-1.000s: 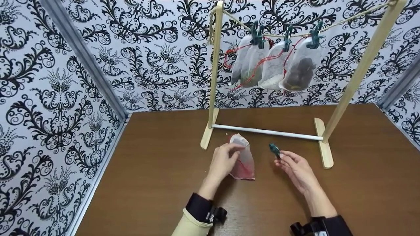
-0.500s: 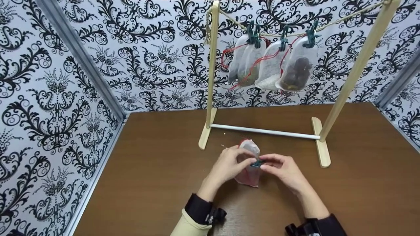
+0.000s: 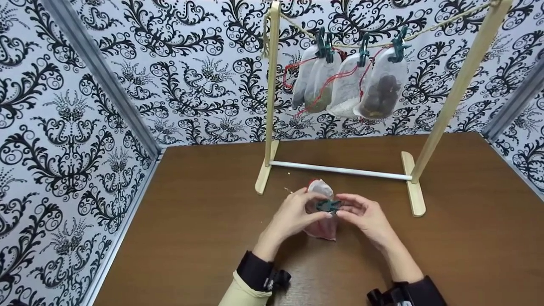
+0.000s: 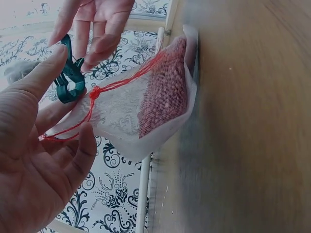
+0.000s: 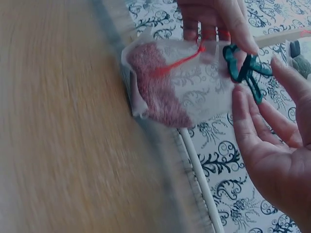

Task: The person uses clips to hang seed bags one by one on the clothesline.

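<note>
My left hand (image 3: 295, 214) pinches a dark green clothes clip (image 4: 70, 80) between thumb and fingers. Its other fingers lie against the top of a white mesh drawstring bag (image 4: 126, 109) with red cord and small reddish contents. In the wrist views the bag stands up from the table on its filled end. My right hand (image 3: 367, 219) is beside the clip, thumb and fingers spread around its handle ends (image 5: 262, 73); whether they touch is hard to tell. How the clip's jaws sit against the bag is partly hidden by the left fingers.
Behind the hands stands a wooden rack (image 3: 272, 85) with a white crossbar (image 3: 340, 168). Several filled mesh bags (image 3: 378, 93) hang by green clips from its rope (image 3: 446, 22). Small crumbs (image 3: 288, 189) lie on the brown table (image 3: 204, 204). Patterned walls (image 3: 191, 85) enclose it.
The right hand has brought the clip leftward to the bag, and the left hand now pinches it. The bag's top has been raised slightly from the table. The hanging bags stay on the rope.
</note>
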Motion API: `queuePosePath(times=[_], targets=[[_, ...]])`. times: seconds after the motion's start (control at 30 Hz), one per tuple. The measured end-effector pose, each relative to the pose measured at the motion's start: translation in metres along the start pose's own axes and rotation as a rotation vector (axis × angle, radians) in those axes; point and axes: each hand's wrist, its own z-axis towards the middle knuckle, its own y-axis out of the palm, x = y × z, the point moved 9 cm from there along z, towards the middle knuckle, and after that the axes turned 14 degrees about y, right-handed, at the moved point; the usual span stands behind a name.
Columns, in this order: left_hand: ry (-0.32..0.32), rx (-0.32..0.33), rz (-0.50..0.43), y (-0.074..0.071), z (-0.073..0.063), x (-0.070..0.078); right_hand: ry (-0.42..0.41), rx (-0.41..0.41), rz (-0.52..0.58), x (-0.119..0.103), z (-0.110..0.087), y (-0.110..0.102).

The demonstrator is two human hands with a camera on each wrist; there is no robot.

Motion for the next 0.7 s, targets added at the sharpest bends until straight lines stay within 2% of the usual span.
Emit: queuePosePath(times=[0.1, 0.3, 0.5, 0.6, 0.7], targets=[[-0.003, 0.014, 0.01, -0.002, 0.0, 0.0, -0.027, -0.001, -0.035, -0.001, 0.0, -0.001], [0.005, 0.011, 0.048, 0.0, 0.0, 0.001, -0.092, 0.062, -0.09, -0.004, -0.001, -0.006], [0.037, 0.007, 0.022, 0.0, 0.0, 0.003, -0.196, 0.189, -0.2, -0.011, -0.004, -0.013], [0.063, 0.055, 0.009, -0.01, 0.001, 0.004, -0.247, 0.263, -0.212, -0.017, -0.007, -0.019], [0.08, 0.136, -0.004, -0.023, 0.002, 0.004, -0.28, 0.319, -0.181, -0.022, -0.01, -0.026]])
